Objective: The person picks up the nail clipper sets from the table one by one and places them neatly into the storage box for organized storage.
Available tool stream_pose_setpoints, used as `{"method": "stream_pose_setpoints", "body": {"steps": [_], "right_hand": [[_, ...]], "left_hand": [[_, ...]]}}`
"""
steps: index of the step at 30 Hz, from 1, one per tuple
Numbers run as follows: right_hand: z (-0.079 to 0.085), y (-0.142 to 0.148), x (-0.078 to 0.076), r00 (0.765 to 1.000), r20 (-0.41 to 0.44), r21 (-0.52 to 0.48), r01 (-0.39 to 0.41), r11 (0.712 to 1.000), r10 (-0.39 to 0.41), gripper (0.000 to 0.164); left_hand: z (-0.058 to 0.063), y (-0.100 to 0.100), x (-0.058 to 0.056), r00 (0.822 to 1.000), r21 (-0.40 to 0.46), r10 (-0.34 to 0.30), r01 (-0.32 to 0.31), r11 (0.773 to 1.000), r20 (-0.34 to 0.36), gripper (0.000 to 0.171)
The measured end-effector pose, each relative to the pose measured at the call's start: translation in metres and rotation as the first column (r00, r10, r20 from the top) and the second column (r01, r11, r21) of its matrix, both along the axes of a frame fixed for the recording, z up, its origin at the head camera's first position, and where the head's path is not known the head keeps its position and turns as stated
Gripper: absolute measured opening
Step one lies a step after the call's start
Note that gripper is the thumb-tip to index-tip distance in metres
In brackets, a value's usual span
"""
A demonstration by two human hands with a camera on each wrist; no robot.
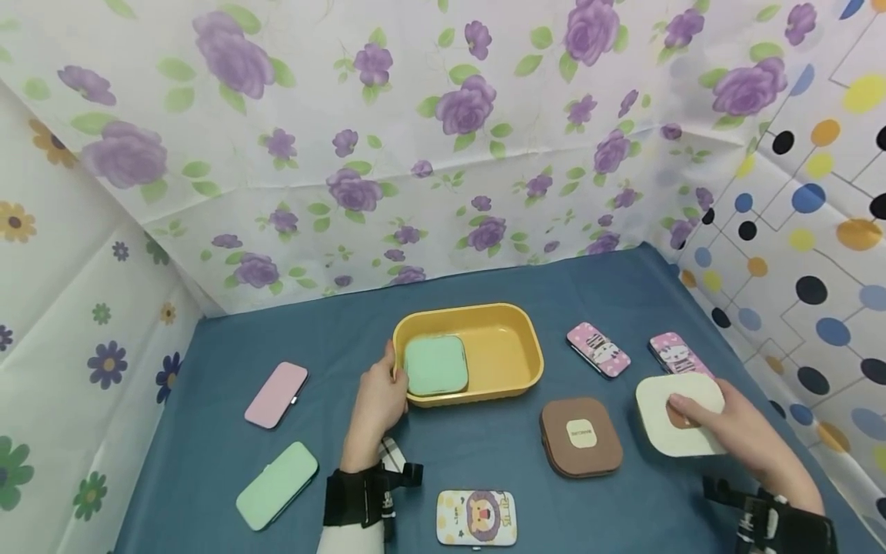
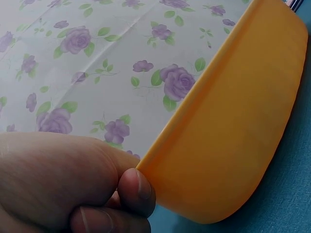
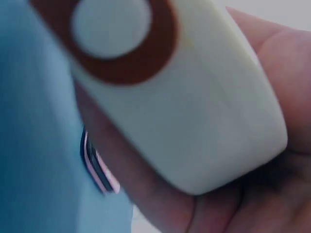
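Fingers of the left hand point(image 1: 379, 394) pinch the rim at the left end of a yellow tray point(image 1: 501, 355), in whose left half a mint-green square case point(image 1: 436, 365) lies. The right hand point(image 1: 744, 431) grips a cream square case point(image 1: 667, 431), thumb across its top, above the blue surface point(image 1: 484, 454), near a brown square case point(image 1: 581, 437). Beyond lie two pink cartoon-print tins point(image 1: 598, 350); a lion-print tin point(image 1: 477, 518) lies nearer the person.
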State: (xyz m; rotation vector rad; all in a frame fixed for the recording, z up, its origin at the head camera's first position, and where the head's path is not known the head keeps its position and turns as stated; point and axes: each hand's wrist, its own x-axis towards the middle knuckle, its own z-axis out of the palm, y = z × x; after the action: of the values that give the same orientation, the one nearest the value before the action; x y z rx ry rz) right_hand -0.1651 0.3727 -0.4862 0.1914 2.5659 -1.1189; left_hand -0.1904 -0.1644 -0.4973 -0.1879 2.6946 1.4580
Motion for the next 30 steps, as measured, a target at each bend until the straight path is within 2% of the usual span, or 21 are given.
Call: {"method": "stream_pose_setpoints", "body": {"steps": [2, 6, 9, 14, 19, 23, 30], "right_hand": [[0.003, -0.002, -0.001, 0.999, -0.034, -0.016, 0.024, 1.0, -0.024, 0.081], [0.011, -0.009, -0.003, 0.99, -0.113, -0.105, 0.071, 0.992, -0.082, 0.063], [0.015, -0.013, -0.004, 0.984, -0.137, -0.147, 0.096, 0.985, -0.116, 0.057], [0.015, -0.018, -0.005, 0.981, -0.127, -0.152, 0.127, 0.98, -0.147, 0.062], [0.016, -0.025, -0.009, 0.973, -0.15, -0.184, 0.149, 0.971, -0.178, 0.062], [0.019, -0.032, -0.012, 0.966, -0.171, -0.25, 0.149, 0.957, -0.195, 0.061], [0.023, -0.037, -0.014, 0.96, -0.18, -0.403, 0.125, 0.906, -0.213, 0.033]], "left_hand": [[0.0, 0.0, 0.0, 1.0, 0.0, 0.003, -0.003, 1.0, 0.007, 0.064], [0.001, 0.0, -0.001, 1.0, 0.002, 0.004, -0.004, 1.0, 0.003, 0.064], [0.001, 0.0, -0.001, 1.0, -0.002, 0.005, -0.005, 1.0, 0.002, 0.064], [0.002, 0.001, 0.0, 1.0, -0.009, 0.01, -0.009, 1.0, 0.016, 0.063], [0.004, 0.001, -0.001, 1.0, -0.006, 0.002, -0.002, 1.0, -0.009, 0.063], [0.005, 0.0, 0.0, 1.0, -0.005, 0.004, -0.004, 1.0, -0.006, 0.064], [0.002, 0.0, 0.001, 1.0, -0.012, 0.006, -0.006, 1.0, 0.004, 0.064]]}}
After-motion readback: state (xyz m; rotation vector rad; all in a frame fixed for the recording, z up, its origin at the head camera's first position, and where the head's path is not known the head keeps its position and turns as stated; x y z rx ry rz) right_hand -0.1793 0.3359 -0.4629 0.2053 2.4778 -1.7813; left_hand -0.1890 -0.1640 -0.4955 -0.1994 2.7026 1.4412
